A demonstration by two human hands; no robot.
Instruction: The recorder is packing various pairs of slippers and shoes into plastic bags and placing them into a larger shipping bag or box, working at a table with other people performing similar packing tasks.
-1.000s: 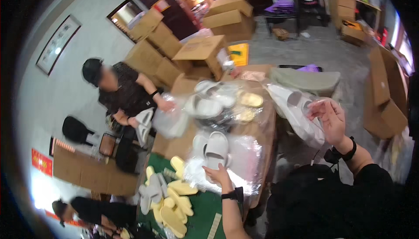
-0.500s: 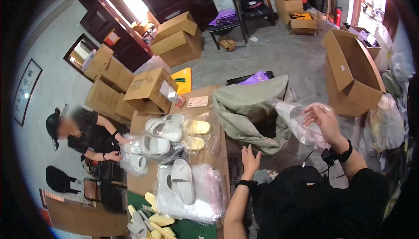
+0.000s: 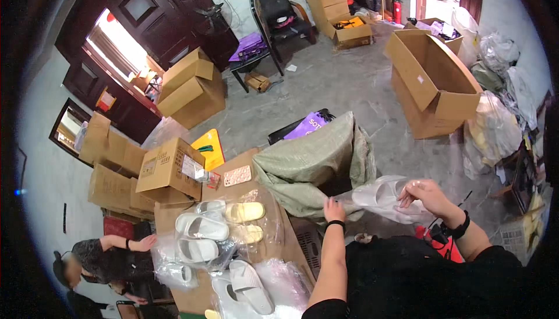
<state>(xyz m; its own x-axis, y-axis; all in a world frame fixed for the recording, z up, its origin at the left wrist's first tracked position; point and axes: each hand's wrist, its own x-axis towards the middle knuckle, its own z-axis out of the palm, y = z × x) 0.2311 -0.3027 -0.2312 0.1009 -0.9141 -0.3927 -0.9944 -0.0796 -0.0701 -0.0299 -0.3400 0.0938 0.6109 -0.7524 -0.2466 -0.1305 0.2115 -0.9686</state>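
A white slipper in a clear plastic bag [image 3: 381, 195] stretches between my hands, in front of a grey-green woven sack [image 3: 303, 162]. My right hand [image 3: 423, 195] has its fingers curled onto the bag's right part. At the other end my left hand [image 3: 335, 209] is closed on the plastic, beside the sack's rim; its fingertips are partly hidden. Bagged white slippers [image 3: 201, 226] and yellow slippers [image 3: 245, 212] lie on the cardboard-covered table [image 3: 241, 159] to the left. Closer in, a loose pale slipper [image 3: 250, 287] rests on flat clear bags [image 3: 285, 281].
A co-worker [image 3: 96, 261] is across the table at left. A carton [image 3: 169, 170] and a pink patterned phone case [image 3: 237, 175] occupy its far end. A tall open carton [image 3: 410, 80] stands on the floor at right, near filled plastic bags [image 3: 495, 133].
My left hand went from spread fingers to closed on the bag's end. My right hand lowered, and the bag now lies stretched sideways. The view shifted; the co-worker's hands left the bagged slippers.
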